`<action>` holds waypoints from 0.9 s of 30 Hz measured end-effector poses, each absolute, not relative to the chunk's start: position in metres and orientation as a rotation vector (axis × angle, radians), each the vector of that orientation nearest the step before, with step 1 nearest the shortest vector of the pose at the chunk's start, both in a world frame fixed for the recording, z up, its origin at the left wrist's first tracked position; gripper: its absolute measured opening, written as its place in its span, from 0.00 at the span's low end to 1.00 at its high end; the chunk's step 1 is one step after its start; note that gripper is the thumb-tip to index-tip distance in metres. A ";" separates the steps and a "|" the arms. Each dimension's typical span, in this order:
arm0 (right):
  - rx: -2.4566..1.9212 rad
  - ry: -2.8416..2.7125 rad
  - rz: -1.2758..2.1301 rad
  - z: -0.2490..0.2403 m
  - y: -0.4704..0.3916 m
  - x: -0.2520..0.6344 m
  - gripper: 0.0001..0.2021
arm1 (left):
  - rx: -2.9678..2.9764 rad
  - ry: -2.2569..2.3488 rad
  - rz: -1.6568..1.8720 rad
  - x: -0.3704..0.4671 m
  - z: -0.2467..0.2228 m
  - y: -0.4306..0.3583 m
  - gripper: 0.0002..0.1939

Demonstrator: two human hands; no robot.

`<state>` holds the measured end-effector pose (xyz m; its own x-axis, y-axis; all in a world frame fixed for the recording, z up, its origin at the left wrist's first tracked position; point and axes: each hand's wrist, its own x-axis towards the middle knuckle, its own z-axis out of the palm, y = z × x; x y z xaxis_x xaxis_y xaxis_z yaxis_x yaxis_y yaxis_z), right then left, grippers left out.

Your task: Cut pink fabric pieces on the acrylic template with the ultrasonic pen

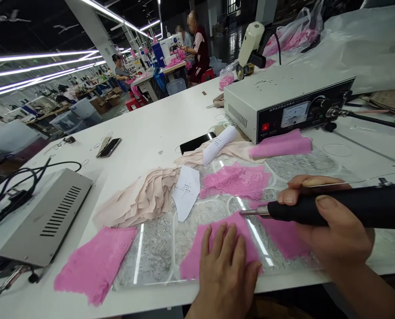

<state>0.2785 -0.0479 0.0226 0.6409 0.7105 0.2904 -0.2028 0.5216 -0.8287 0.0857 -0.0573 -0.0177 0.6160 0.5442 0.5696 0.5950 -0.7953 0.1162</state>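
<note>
My left hand (224,266) lies flat, fingers stretched, on a pink fabric piece (192,252) over a clear, glossy sheet. In my right hand (337,230) is a black handheld tool (360,206) with a slim metal tip, fingers wrapped around its barrel. That tip is at the upper corner of the fabric under my left hand; whether it touches is hard to tell. Another pink piece (285,237) lies partly under my right hand. Farther back sit a pink lace piece (235,180) and a white printed paper pattern (186,192).
A grey powered box (280,99) with a dial stands back right, and a similar box (41,221) at left. Pale layered fabric (144,199), a pink stack (95,263) and two phones, one a dark phone (197,142), lie on the white table (144,141). Co-workers sit beyond.
</note>
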 end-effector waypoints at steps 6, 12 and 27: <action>-0.844 -0.695 0.565 0.020 -0.047 0.278 0.06 | -2.703 -0.997 -1.057 0.089 -0.030 -0.057 0.16; -0.830 -0.720 0.566 0.021 -0.046 0.277 0.07 | -2.727 -0.838 -0.929 0.086 -0.021 -0.049 0.16; -0.824 -0.731 0.558 0.020 -0.047 0.277 0.06 | -2.870 -0.764 -0.753 0.082 -0.014 -0.044 0.20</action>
